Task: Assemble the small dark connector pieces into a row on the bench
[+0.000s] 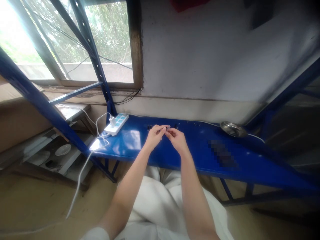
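Note:
Above the blue tabletop [160, 155], my left hand [155, 135] and my right hand [177, 137] meet at the fingertips. Between them they pinch a small dark piece [167, 128], too small to name and partly covered by the fingers. Both hands are closed on it, thumbs toward me. Just behind my left hand lie a few small black parts [149, 127]. More small dark parts [177, 125] lie behind my right hand.
A white power strip [117, 123] with a plug and cable sits at the table's left end. A shiny metal bowl-like object [233, 129] stands at the back right. A pixelated dark patch [222, 153] lies right of my hands. Blue rack posts [93, 60] rise at the left.

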`<action>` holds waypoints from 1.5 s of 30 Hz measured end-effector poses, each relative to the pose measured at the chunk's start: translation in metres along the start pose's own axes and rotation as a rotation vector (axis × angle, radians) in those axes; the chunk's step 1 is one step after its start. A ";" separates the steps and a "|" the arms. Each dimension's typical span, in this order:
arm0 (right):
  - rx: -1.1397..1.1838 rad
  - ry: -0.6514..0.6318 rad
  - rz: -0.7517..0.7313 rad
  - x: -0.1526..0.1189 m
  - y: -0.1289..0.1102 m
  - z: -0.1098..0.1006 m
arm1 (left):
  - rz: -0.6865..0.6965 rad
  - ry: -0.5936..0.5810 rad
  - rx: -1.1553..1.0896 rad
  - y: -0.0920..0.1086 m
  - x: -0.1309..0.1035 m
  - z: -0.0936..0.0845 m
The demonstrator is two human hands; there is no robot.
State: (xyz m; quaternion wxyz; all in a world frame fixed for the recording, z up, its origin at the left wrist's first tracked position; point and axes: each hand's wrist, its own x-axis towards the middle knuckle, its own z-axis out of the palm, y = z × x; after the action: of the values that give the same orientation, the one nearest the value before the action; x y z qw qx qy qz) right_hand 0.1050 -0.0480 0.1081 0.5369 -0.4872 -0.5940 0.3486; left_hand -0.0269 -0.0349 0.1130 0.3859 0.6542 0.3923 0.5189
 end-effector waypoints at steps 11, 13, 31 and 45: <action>-0.088 -0.030 -0.013 0.015 0.013 -0.002 | -0.110 0.019 -0.088 -0.021 0.000 -0.002; -0.090 0.025 -0.011 0.022 0.018 -0.003 | -0.181 0.098 -0.092 -0.037 -0.001 -0.001; -0.640 0.177 0.189 0.063 0.127 -0.046 | -0.346 0.094 0.106 -0.105 -0.024 -0.003; -0.774 0.114 0.251 0.095 0.146 -0.044 | -0.383 0.072 0.108 -0.102 -0.025 -0.004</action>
State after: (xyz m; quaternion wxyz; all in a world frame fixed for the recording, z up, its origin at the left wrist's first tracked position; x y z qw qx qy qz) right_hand 0.1822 0.0792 0.0079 0.2992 -0.7405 -0.5865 0.1347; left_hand -0.0462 -0.0170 0.0118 0.4274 0.5685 0.5503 0.4374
